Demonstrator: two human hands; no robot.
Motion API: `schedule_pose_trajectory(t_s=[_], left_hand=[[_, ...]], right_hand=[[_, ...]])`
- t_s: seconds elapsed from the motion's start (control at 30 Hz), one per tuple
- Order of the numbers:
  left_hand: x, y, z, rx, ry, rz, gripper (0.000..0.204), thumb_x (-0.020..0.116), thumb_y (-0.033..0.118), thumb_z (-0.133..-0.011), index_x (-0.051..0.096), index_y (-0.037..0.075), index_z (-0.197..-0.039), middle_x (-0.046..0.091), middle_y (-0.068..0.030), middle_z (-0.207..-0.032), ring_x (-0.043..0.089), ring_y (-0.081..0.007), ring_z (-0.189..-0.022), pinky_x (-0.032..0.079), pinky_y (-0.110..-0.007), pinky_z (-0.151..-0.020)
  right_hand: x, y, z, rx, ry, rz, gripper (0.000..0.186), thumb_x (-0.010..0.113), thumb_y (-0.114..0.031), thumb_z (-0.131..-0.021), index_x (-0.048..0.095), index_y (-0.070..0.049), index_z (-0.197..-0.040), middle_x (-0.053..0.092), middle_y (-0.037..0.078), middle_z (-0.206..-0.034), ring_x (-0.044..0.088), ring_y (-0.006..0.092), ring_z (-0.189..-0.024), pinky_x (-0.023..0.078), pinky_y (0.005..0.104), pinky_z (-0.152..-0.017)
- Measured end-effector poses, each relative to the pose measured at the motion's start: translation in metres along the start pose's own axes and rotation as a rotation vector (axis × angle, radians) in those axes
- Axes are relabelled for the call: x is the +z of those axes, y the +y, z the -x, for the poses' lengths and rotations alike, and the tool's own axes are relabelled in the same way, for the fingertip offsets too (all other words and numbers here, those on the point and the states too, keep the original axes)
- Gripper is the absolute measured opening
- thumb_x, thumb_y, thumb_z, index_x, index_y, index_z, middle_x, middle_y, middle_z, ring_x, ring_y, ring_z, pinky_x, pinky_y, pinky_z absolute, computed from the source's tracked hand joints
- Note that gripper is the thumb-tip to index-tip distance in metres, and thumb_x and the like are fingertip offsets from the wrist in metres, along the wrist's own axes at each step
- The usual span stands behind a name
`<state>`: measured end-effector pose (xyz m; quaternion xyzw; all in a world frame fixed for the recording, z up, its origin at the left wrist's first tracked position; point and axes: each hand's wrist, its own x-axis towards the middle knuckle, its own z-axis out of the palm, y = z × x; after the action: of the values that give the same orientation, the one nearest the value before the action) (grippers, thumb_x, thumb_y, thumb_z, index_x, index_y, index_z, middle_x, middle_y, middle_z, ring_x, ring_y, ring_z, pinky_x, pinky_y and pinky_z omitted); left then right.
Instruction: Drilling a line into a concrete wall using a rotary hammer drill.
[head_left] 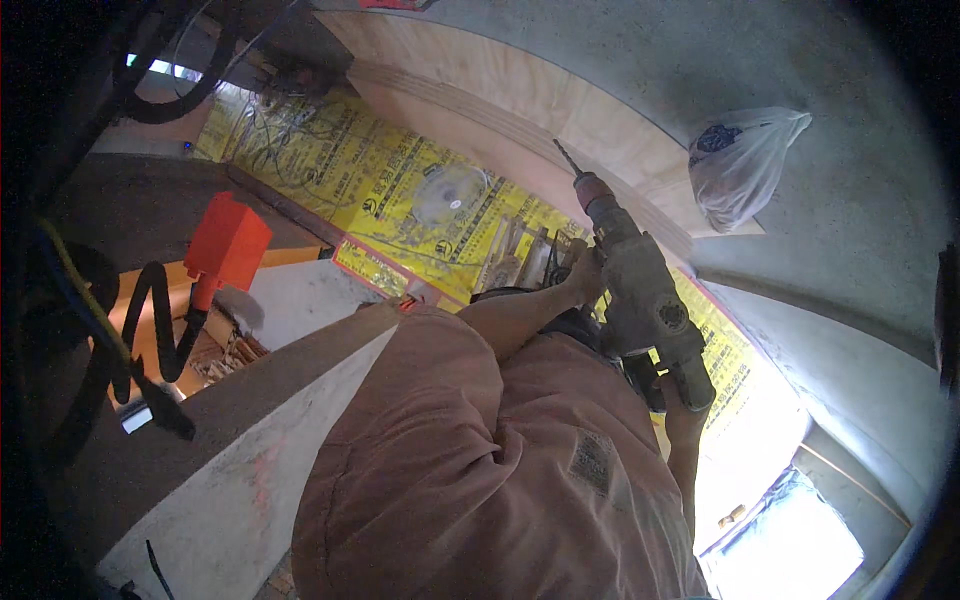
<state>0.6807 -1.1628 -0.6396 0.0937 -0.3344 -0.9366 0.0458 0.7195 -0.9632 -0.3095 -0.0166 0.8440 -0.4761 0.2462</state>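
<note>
A dusty grey hammer drill [655,300] with a long bit is held up in front of my body, the bit directed toward the upper left. My left hand [586,275] is closed at the drill's front left side, its grip partly hidden by the tool body. At the rear, my right hand [685,408] is wrapped round the back handle. The thin drill bit [566,157] stands clear of the stacked boards in the picture, though how far apart they are I cannot tell.
Plywood sheets [540,90] lean along the grey wall, beside a white plastic bag [745,170]. Yellow printed film [370,190] covers the floor, with cables and tools on it. At left are a red box-shaped thing [230,245] and a black coiled cord [155,320].
</note>
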Motion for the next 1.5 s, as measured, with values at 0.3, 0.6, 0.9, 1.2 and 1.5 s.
schedule_pose_trajectory(t_s=[0.3,0.6,0.9,1.2,1.5], left_hand=[[0.006,0.027,0.009,-0.184,0.098,0.560,0.034,0.048,0.025,-0.097,0.050,0.010,-0.128,0.056,-0.0076,-0.124,0.051,-0.0265,-0.117,0.042,-0.040,-0.100],[-0.047,0.014,0.024,0.029,0.260,0.062,0.046,0.046,0.037,-0.100,0.044,0.004,-0.132,0.053,-0.0087,-0.130,0.048,-0.0256,-0.123,0.038,-0.040,-0.104],[0.036,0.116,0.023,0.108,0.203,-0.962,0.022,0.068,0.021,-0.085,0.062,0.002,-0.095,0.067,-0.0086,-0.085,0.063,-0.0234,-0.077,0.049,-0.037,-0.069],[0.132,0.280,0.110,-0.773,0.184,-0.665,0.021,0.070,0.021,-0.085,0.059,0.006,-0.076,0.059,-0.0054,-0.063,0.057,-0.0164,-0.049,0.046,-0.031,-0.047],[0.110,0.254,0.160,-1.039,0.682,0.005,0.015,0.064,0.014,-0.090,0.053,0.004,-0.087,0.055,-0.0080,-0.066,0.055,-0.0202,-0.053,0.047,-0.034,-0.048]], right_hand=[[0.000,-0.008,-0.003,-0.169,-0.078,0.080,0.029,0.074,-0.011,-0.079,0.066,0.001,-0.103,0.070,0.012,-0.093,0.065,0.0206,-0.083,0.051,0.0362,-0.075],[0.013,-0.034,-0.027,-0.189,-0.164,0.127,0.035,0.075,-0.017,-0.079,0.065,0.001,-0.106,0.070,0.010,-0.093,0.065,0.0204,-0.083,0.052,0.0351,-0.075],[-0.013,-0.052,-0.075,-0.075,-0.104,-0.091,0.031,0.068,-0.011,-0.081,0.061,-0.002,-0.110,0.067,0.007,-0.084,0.062,0.0139,-0.064,0.052,0.0279,-0.061],[-0.041,0.063,-0.150,0.690,-0.612,-1.324,0.030,0.059,-0.016,-0.092,0.053,0.003,-0.115,0.057,0.009,-0.087,0.055,0.0103,-0.064,0.049,0.0231,-0.054],[0.056,0.227,-0.094,0.229,-0.646,-0.513,0.024,0.052,-0.006,-0.092,0.061,0.007,-0.111,0.068,0.017,-0.101,0.069,0.0215,-0.080,0.058,0.0338,-0.074]])
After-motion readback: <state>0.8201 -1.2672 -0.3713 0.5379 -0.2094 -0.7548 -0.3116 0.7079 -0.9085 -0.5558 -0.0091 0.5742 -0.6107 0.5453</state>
